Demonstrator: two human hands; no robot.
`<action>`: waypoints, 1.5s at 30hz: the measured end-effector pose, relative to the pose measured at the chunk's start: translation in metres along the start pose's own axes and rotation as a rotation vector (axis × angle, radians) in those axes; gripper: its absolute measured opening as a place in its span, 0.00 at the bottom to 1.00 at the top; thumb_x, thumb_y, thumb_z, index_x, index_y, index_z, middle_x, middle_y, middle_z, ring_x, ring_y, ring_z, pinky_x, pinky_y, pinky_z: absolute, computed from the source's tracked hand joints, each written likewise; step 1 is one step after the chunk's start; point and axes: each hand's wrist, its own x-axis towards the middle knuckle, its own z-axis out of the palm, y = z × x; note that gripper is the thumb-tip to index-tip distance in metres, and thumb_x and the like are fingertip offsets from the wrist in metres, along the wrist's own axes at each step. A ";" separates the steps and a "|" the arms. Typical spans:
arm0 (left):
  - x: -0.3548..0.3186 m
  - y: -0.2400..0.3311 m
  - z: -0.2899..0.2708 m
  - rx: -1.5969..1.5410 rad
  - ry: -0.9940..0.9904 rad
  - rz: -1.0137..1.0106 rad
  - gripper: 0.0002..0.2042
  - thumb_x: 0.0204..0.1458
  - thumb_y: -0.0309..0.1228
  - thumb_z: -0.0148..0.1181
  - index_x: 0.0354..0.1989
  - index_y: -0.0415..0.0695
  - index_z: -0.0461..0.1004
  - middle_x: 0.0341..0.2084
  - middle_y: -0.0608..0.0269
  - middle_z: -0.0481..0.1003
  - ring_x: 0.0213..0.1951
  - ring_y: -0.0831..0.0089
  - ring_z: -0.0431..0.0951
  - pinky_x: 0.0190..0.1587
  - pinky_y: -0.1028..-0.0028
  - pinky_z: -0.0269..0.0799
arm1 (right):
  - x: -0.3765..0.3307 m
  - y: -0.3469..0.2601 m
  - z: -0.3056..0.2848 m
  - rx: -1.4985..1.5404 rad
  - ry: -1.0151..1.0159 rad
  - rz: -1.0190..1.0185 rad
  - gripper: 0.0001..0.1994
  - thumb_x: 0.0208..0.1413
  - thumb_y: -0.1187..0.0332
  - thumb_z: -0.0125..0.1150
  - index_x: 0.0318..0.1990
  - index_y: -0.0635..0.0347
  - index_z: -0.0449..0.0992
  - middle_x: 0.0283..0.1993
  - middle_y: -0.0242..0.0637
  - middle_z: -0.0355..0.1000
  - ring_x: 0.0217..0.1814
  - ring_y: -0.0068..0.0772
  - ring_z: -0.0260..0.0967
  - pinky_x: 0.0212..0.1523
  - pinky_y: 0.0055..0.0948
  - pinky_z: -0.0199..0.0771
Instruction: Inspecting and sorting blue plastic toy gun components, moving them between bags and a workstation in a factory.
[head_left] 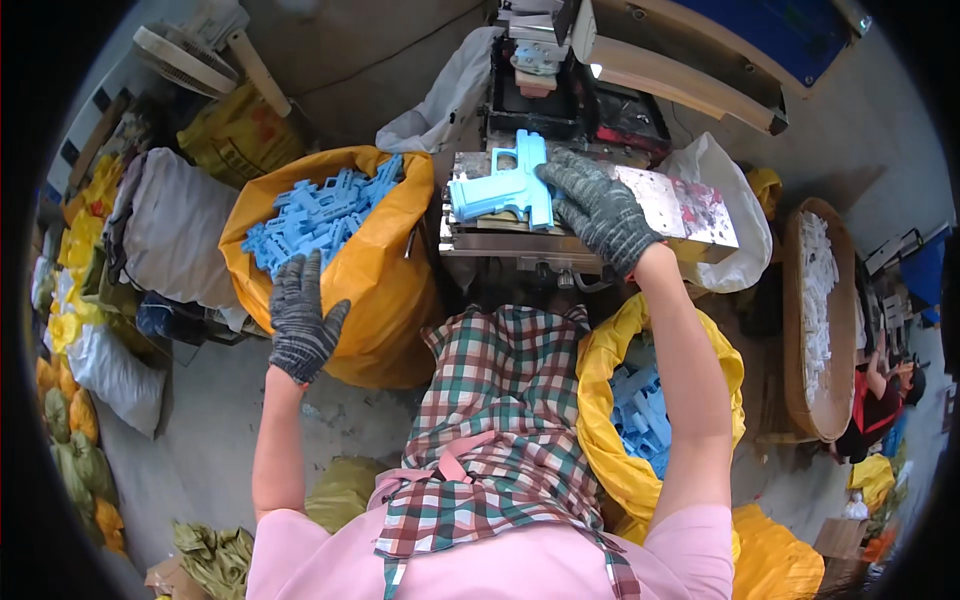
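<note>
My right hand (605,205), in a dark grey knit glove, grips a light blue plastic toy pistol (515,188) by its right edge. The toy pistol lies on its side over the metal bed (500,243) of a machine in front of me. Fingers of the right hand partly cover that edge. My left hand (303,318), gloved alike, is open with its fingers stretched out over the near rim of an orange sack (385,310). Blue plastic toy pistol pieces (325,215) fill that sack, close to its fingertips.
A yellow sack (597,400) with more blue pieces stands by my right forearm. White parts lie in a wicker basket (838,320) at the right. A fan (185,60) stands at the back left. Another person (880,400) is at the far right.
</note>
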 end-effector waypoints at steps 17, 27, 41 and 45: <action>-0.010 0.093 0.035 -0.419 -0.507 0.392 0.21 0.49 0.30 0.60 0.53 0.42 0.70 0.41 0.48 0.74 0.45 0.51 0.72 0.50 0.61 0.67 | -0.336 0.027 0.031 -0.655 -0.580 1.093 0.23 0.41 0.54 0.64 0.46 0.50 0.76 0.43 0.46 0.75 0.47 0.47 0.72 0.50 0.40 0.70; -0.038 0.189 0.029 -0.902 -0.211 0.713 0.35 0.42 0.32 0.69 0.60 0.40 0.61 0.53 0.48 0.67 0.55 0.52 0.68 0.58 0.62 0.63 | -0.193 -0.082 -0.006 -0.091 -0.362 0.276 0.13 0.46 0.70 0.56 0.41 0.55 0.76 0.35 0.38 0.71 0.39 0.41 0.69 0.41 0.39 0.68; -0.033 0.165 0.037 -2.076 -0.641 -0.639 0.23 0.49 0.42 0.63 0.51 0.43 0.69 0.42 0.56 0.73 0.44 0.65 0.75 0.40 0.63 0.78 | -0.168 -0.102 0.035 0.135 0.026 0.210 0.13 0.46 0.67 0.58 0.40 0.62 0.74 0.48 0.51 0.69 0.49 0.50 0.69 0.52 0.41 0.68; -0.005 0.170 0.029 -1.709 -0.051 -0.250 0.14 0.58 0.26 0.51 0.53 0.40 0.68 0.44 0.61 0.73 0.48 0.74 0.72 0.50 0.75 0.68 | -0.159 -0.087 -0.008 0.206 0.207 0.180 0.15 0.42 0.70 0.65 0.40 0.61 0.74 0.41 0.47 0.73 0.46 0.47 0.71 0.49 0.41 0.70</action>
